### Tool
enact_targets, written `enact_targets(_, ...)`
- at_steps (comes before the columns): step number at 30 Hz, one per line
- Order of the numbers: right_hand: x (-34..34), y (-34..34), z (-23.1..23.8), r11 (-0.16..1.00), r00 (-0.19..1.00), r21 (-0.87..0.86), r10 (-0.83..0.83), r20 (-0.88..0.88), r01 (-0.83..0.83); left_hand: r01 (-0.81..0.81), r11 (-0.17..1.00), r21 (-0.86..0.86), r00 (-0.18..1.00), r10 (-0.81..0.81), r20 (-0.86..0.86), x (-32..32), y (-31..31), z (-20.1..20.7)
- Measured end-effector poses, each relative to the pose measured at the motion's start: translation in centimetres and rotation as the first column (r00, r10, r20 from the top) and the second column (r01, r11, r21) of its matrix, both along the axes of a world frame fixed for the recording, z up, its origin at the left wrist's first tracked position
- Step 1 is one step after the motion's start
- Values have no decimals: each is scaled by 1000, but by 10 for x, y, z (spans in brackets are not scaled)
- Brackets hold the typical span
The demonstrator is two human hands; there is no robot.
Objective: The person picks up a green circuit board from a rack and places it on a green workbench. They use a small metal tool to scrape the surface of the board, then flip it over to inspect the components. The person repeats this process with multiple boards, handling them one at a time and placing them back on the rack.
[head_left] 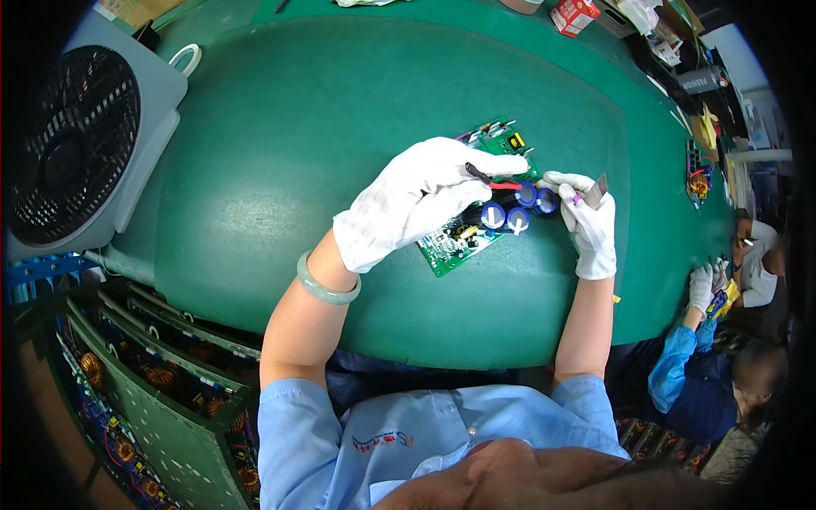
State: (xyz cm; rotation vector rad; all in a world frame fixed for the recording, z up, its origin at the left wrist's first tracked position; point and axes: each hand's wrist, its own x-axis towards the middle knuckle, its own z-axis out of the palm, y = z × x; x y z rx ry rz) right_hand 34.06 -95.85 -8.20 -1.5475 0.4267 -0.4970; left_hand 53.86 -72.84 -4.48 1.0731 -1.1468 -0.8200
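Note:
A green circuit board [444, 253] lies on the green mat, partly hidden under my left hand. Several round blue-and-black capacitors [493, 216] stand on its right part. My white-gloved left hand [416, 197] reaches across the board, thumb and fingers closed round a red-and-black wire [501, 185] above the capacitors. A pale green bangle circles that wrist. Just right of the board, my gloved right hand [589, 223] has its fingers bent together. A thin flat grey piece [601, 187] sticks up from them, with a small purple bit [578, 199] beside it; I cannot tell its kind.
A grey fan [136, 127] stands at the left edge. Below it, a green rack [157, 374] holds several boards with copper coils. Another board [699, 175] lies at the far right. A red-and-white box [575, 15] sits at the back. Two people work at the right.

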Motion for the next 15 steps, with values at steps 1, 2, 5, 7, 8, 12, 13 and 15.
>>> enact_targets(1,0,0,0,1000,1000,3,4,3,-4,17,999,44,1000,-18,19,1,0,4)
enact_targets(2,0,-1,0,1000,1000,6,9,5,-9,16,999,38,999,-17,32,1,0,6)
enact_targets(5,-2,-2,6,1000,998,13,19,-52,-18,11,998,61,998,-14,56,1,1,10)
enact_targets(7,-1,0,8,1000,998,8,21,-66,-20,-7,990,140,998,-2,62,1,2,12)
enact_targets(8,-1,0,9,1000,997,3,20,-73,-20,-15,989,149,998,5,63,1,2,12)
enact_targets(12,0,4,16,1000,995,-5,17,-100,-18,-39,990,132,997,29,72,1,3,11)
enact_targets(13,1,5,17,1000,995,-2,16,-103,-17,-41,993,115,997,33,76,1,3,10)
enact_targets(15,0,4,12,1000,998,8,16,-68,-16,-54,994,94,994,45,99,1,4,8)
